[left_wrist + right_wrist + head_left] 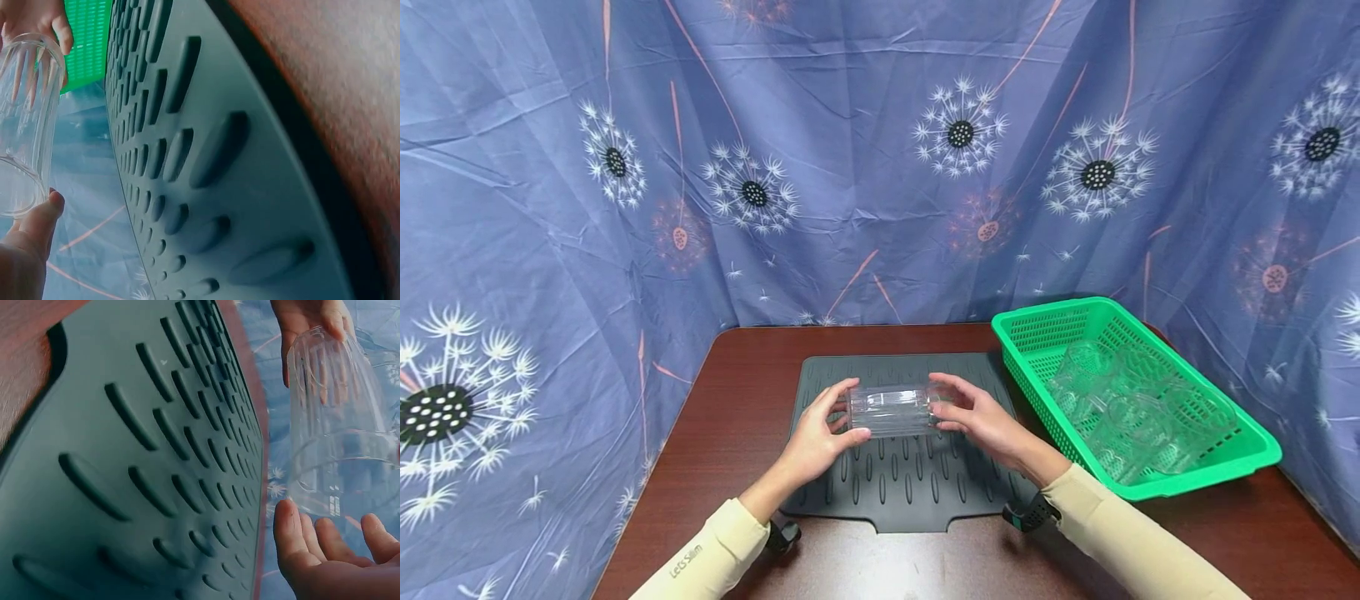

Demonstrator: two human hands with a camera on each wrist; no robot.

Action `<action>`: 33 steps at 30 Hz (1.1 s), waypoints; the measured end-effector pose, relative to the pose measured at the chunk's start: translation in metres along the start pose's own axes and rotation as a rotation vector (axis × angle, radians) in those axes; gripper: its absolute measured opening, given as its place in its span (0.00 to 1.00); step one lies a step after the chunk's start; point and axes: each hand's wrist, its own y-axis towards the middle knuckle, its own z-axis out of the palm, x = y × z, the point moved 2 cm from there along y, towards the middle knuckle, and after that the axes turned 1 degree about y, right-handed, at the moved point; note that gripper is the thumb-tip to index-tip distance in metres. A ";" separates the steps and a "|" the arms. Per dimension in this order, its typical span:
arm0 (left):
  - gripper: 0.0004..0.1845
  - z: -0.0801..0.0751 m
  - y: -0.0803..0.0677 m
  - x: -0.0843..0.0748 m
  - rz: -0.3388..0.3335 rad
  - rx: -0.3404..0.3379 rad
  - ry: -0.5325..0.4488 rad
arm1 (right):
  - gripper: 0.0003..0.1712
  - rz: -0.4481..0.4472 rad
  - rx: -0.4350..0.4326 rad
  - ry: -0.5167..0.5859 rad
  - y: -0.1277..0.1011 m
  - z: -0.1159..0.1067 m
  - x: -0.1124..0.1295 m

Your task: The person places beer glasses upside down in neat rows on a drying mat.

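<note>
The middle of the grey mat (902,479) is taken up by the left hand (816,437), the right hand (981,421) and the clear glass (891,410) held sideways between them. Open mat is seen in front of and behind the glass. The right flank is blocked by the green basket (1217,467), filled with what appear to be more glasses (1131,417). Bare desk (737,392) is left on the left. The far side is closed by the curtain (850,167).

Your fingers (848,390) cover both ends of the clear glass (891,410); basket's glasses (1138,421) blur together, uncountable.
</note>
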 end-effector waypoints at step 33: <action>0.42 -0.063 0.014 0.027 -0.045 -0.146 0.186 | 0.36 -0.256 -0.208 -0.762 -0.035 -0.081 0.070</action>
